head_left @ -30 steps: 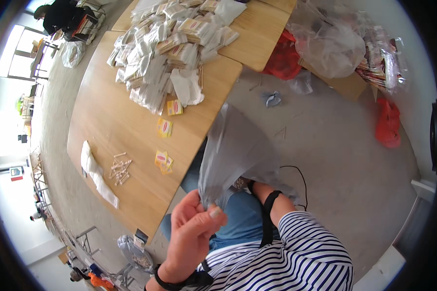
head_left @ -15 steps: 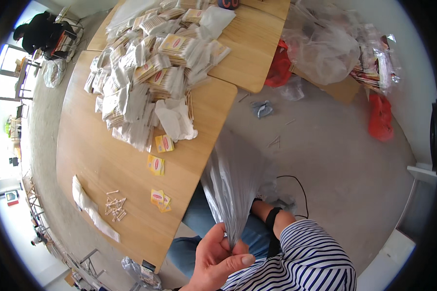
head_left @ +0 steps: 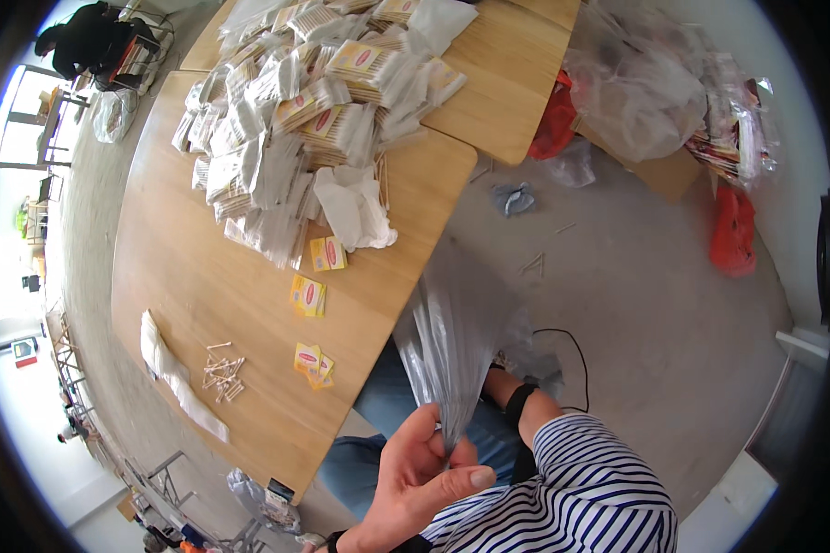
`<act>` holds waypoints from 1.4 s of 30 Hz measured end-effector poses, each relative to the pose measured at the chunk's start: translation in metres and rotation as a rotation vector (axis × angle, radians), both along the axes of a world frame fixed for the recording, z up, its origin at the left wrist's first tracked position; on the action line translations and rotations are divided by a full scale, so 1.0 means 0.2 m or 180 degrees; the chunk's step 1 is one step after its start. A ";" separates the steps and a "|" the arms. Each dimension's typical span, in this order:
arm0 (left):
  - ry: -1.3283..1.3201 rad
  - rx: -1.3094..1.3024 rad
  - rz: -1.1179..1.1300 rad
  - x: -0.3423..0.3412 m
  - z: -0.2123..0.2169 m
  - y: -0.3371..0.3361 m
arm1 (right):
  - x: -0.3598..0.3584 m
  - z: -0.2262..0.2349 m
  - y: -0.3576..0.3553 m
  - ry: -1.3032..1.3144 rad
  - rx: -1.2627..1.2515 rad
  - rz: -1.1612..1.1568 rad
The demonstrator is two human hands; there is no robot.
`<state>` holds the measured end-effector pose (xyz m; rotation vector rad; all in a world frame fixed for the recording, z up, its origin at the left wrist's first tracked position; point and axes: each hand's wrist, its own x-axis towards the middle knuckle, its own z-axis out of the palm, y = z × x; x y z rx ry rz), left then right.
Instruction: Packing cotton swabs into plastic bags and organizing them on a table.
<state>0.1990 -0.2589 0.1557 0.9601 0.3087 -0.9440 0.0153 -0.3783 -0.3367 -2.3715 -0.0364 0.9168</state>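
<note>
My left hand [head_left: 429,470] is closed on the gathered end of a translucent grey plastic bag [head_left: 447,346], pinching it between thumb and fingers above my lap. The bag fans out upward, beside the table's right edge. My right hand [head_left: 496,387] shows only in part beyond a black wrist band. Its fingers are hidden behind the bag, so what they hold cannot be told. Nearest on the table lie small yellow cards [head_left: 314,364] in several groups. Loose cotton swabs [head_left: 223,376] lie in a small pile beside a long white strip [head_left: 180,378].
A big heap of bagged cotton swabs [head_left: 277,138] covers the far part of the wooden table [head_left: 194,276]. White crumpled material [head_left: 355,207] lies at its edge. Clear plastic bags [head_left: 632,83], red bags [head_left: 733,230] and a black cable [head_left: 576,359] are on the floor. Another person [head_left: 88,46] sits far left.
The view has shifted slightly, so the table and heap appear farther up and to the right. My left hand keeps its grip on the plastic bag.
</note>
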 end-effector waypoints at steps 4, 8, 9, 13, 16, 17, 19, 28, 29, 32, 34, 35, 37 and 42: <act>0.0074 0.0137 -0.0301 -0.02 -0.03 0.04 | 0.12 0.02 0.01 0.0066 -0.0049 0.0150; -0.0018 0.0140 -0.0309 -0.01 -0.03 0.04 | 0.24 0.05 0.06 0.0140 -0.0110 0.0298; 0.0022 0.0122 -0.0221 0.01 -0.02 0.04 | 0.24 0.07 0.04 0.0155 -0.0133 0.0334; -0.0042 0.0344 -0.0213 0.03 -0.03 0.02 | 0.37 0.10 -0.04 0.0223 -0.0247 0.0523; -0.0316 0.0451 -0.0219 0.10 -0.09 -0.01 | 0.48 0.20 -0.07 0.0265 0.0106 0.0009; -0.0454 0.0536 -0.0168 0.11 -0.16 -0.01 | 0.52 0.24 -0.12 0.0230 0.0510 -0.0576; -0.0647 0.0661 -0.0174 0.13 -0.28 0.00 | 0.52 0.23 -0.24 0.0502 0.1135 -0.1246; -0.1536 0.0781 -0.0269 0.22 -0.59 -0.04 | 0.67 0.48 -0.40 -0.1127 0.0068 -0.1107; -0.1578 0.0815 -0.0342 0.22 -0.60 -0.04 | 0.65 0.50 -0.38 -0.1249 0.0310 -0.1336; -0.1570 0.0651 -0.0248 0.24 -0.62 -0.03 | 0.65 0.62 -0.33 -0.1351 0.0303 -0.1073; -0.1590 0.0714 -0.0249 0.25 -0.62 -0.02 | 0.63 0.61 -0.33 -0.1405 0.0398 -0.1035; -0.1616 0.0772 -0.0269 0.25 -0.62 -0.02 | 0.63 0.61 -0.35 -0.1464 0.0490 -0.1015; -0.1680 0.0775 -0.0238 0.25 -0.62 0.00 | 0.60 0.66 -0.36 -0.1332 0.0572 -0.0979; -0.1797 0.0838 -0.0193 0.26 -0.65 0.03 | 0.55 0.77 -0.38 -0.1437 0.0885 -0.1210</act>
